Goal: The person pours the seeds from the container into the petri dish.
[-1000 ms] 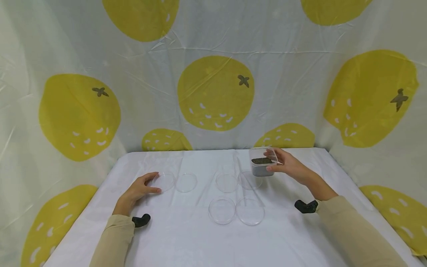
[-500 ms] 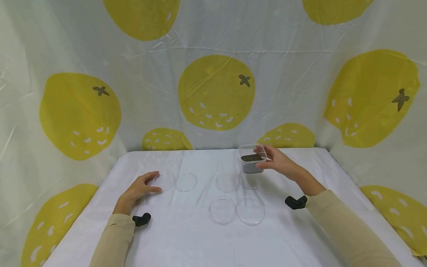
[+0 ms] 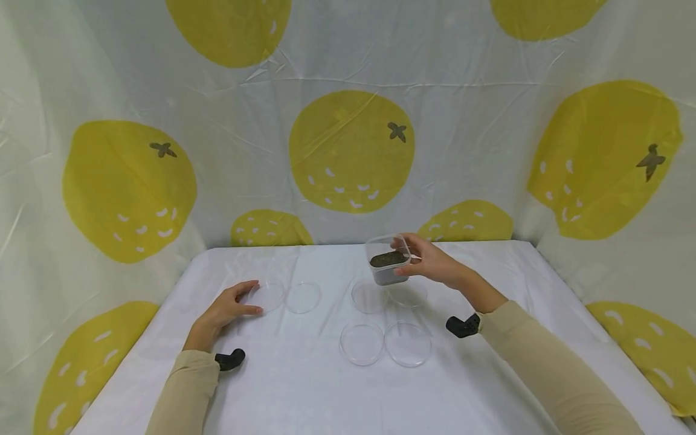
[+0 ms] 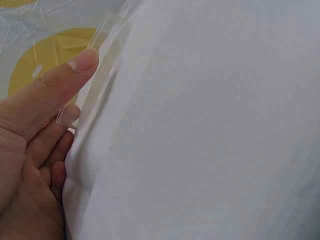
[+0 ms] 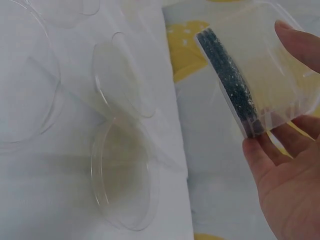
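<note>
Fingers of the left hand (image 3: 225, 306) pinch a dish (image 3: 269, 296); the right hand (image 3: 432, 264) grips a tub (image 3: 385, 278).

The dish sits between thumb and fingertips at its left edge, probably to stop it sliding, a second dish (image 3: 303, 298) just beside it. Farther right, the tub of dark grains (image 3: 387, 260) is raised near the back dishes (image 3: 370, 299), held by its right side between thumb and fingers, likely leaving its mouth uncovered.

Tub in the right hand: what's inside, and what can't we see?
Inside the clear tub, held in the right hand, there's a layer of dark, grainy material low down. Anything buried within that layer is covered and can't be seen.
</note>
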A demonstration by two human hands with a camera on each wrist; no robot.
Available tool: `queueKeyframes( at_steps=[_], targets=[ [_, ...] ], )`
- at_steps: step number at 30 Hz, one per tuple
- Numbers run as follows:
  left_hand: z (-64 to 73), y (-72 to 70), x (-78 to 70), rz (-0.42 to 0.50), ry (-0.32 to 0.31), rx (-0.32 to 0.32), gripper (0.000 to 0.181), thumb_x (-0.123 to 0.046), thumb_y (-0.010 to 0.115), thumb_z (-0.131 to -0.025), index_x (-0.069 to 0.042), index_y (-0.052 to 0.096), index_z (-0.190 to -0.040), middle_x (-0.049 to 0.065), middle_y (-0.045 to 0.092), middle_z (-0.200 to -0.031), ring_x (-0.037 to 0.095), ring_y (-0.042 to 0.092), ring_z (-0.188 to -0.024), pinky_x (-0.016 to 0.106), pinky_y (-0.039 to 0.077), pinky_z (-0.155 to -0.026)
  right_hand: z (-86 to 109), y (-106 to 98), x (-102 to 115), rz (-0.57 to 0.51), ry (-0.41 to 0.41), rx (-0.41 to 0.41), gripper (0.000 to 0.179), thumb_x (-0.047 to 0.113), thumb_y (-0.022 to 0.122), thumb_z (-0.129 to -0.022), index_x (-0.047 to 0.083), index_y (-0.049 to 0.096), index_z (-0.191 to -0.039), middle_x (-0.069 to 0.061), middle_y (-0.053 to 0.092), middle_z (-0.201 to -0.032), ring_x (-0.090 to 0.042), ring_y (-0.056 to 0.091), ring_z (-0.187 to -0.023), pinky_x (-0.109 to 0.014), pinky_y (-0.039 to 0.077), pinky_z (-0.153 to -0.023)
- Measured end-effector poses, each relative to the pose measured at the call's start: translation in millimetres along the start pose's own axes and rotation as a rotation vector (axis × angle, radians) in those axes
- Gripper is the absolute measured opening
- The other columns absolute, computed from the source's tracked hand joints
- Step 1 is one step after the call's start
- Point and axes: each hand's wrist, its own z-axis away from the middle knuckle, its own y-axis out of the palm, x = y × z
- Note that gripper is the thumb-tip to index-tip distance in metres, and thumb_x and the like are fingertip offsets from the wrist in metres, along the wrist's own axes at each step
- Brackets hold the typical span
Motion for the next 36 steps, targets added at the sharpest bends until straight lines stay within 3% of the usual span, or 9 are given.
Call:
queueKeyframes(
  at_steps=[19, 36],
  targets=[
    [1.8, 1.3, -2.4, 0.011, 0.026, 0.008, 0.088, -0.013, 0.092, -0.079, 0.003, 0.046, -0.152, 0.023, 0.043, -0.157, 0.041, 0.019, -0.153, 0.058, 0.013, -0.122, -31.1, 23, 5, 0.029, 0.008, -0.020, 0.083, 0.012, 0.080, -0.092, -0.001, 0.031, -0.157, -0.023, 0.040, -0.155, -0.040, 0.031, -0.149, -0.056, 0.027, -0.119],
    [0.4, 0.9, -2.0, 0.005, -0.007, 0.004, 0.090, -0.017, 0.093, -0.078, 0.000, 0.046, -0.153, 0.021, 0.042, -0.158, 0.040, 0.019, -0.153, 0.058, 0.012, -0.122, -61.9, 58, 14, 0.038, 0.001, -0.055, 0.081, 0.011, 0.084, -0.089, 0.000, 0.036, -0.153, -0.022, 0.043, -0.152, -0.035, 0.039, -0.144, -0.048, 0.034, -0.118]
  ],
)
